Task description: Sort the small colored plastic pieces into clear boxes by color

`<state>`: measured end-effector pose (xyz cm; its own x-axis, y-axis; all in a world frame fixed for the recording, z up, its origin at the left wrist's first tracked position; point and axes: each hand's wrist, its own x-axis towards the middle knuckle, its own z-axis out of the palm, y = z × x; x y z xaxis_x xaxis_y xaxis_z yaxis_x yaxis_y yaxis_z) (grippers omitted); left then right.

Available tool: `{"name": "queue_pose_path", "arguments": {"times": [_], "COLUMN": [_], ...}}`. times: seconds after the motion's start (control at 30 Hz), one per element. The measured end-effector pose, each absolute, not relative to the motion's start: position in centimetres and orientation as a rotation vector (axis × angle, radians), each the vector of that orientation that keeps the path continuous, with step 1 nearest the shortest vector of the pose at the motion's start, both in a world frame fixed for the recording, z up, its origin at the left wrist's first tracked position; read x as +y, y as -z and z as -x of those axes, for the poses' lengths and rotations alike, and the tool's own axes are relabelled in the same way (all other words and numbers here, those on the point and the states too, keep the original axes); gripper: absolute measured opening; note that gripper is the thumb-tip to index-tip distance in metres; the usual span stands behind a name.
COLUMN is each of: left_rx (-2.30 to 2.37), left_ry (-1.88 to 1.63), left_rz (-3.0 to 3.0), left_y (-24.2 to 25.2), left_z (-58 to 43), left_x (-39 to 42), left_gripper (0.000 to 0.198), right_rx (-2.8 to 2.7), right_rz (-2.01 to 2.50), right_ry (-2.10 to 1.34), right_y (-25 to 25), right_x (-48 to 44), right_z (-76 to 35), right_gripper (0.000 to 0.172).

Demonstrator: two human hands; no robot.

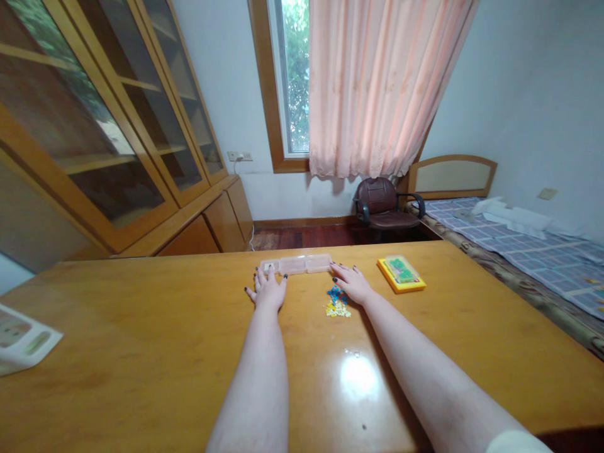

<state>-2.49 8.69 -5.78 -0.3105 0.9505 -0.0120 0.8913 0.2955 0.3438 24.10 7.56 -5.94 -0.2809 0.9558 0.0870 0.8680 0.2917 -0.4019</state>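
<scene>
A row of clear plastic trays (292, 265) lies near the far edge of the wooden table. My left hand (268, 290) rests at its left end, fingers spread, with fingertips over the leftmost tray. At the right end my right hand (353, 283) stretches out flat, its fingers reaching the tray's corner. Just below and left of that hand sits a loose heap of small blue pieces (336, 294), with pale yellow and white pieces (338, 309) nearer to me. Neither hand shows anything held.
A yellow box (401, 277) with a clear, green-filled case (402, 269) on top lies to the right. A white plastic object (28, 340) stands at the left edge of the table (141, 352). Beyond are a brown chair (380, 201), a bed (519, 233) and a glass-fronted cabinet (141, 113).
</scene>
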Motion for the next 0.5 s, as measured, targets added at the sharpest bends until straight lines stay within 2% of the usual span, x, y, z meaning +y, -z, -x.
{"name": "queue_pose_path", "arguments": {"times": [0.27, 0.5], "left_rx": [2.315, 2.216], "left_ry": [-0.525, -0.440], "left_rz": [-1.809, -1.891], "left_y": [5.32, 5.90], "left_z": [1.90, 1.75], "left_x": [8.52, 8.75], "left_gripper": [0.061, 0.065], "right_rx": [-2.245, -2.400], "right_rz": [1.607, 1.552], "right_ry": [-0.320, -0.344], "right_y": [5.79, 5.54], "right_x": [7.18, 7.36], "right_z": [-24.03, -23.48], "right_gripper": [0.055, 0.058]}}
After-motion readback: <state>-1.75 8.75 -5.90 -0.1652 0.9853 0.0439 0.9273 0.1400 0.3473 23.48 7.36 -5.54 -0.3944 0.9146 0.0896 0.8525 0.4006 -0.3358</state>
